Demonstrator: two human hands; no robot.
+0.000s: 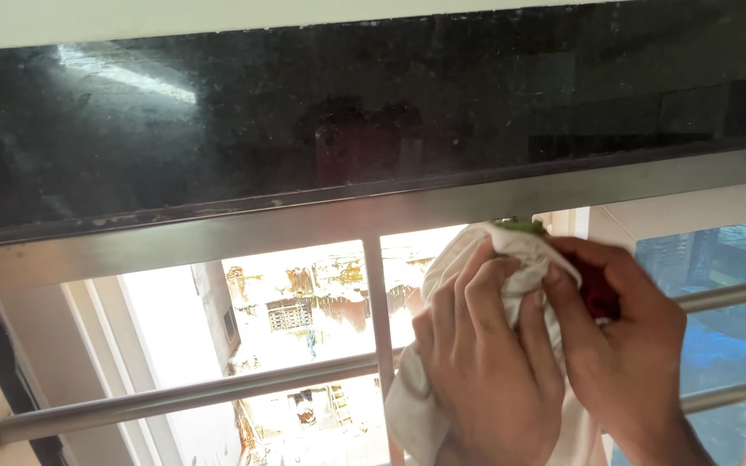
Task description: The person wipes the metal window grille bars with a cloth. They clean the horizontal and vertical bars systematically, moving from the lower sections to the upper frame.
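both hands are up at a window, and both are cut off at the wrist by the bottom edge of the picture. the left hand point(485, 362) has its fingers bent over a white cloth point(511, 259), so its grip is closed on the cloth. the right hand point(628, 345) sits just beside it, touching the same cloth, and its grip is closed on the cloth too. something dark red point(596, 289) peeks out by the right thumb, and a bit of green point(524, 226) shows at the top of the cloth, but i cannot tell what they are.

the cloth is bunched up, pressed against the grey metal window frame point(218, 237) at its top, and it hangs down long and loose between the hands, out of the picture at the bottom. so its long way runs up and down.

above the frame is a dark shiny stone slab point(304, 112) with a blurry red shape mirrored in it. round metal bars point(174, 399) run across the window, and a thin upright bar point(379, 319) crosses them just left of the hands. outside it is very bright, so the old building point(304, 302) is washed out and hard to see. blue glass point(718, 285) shows on the right.
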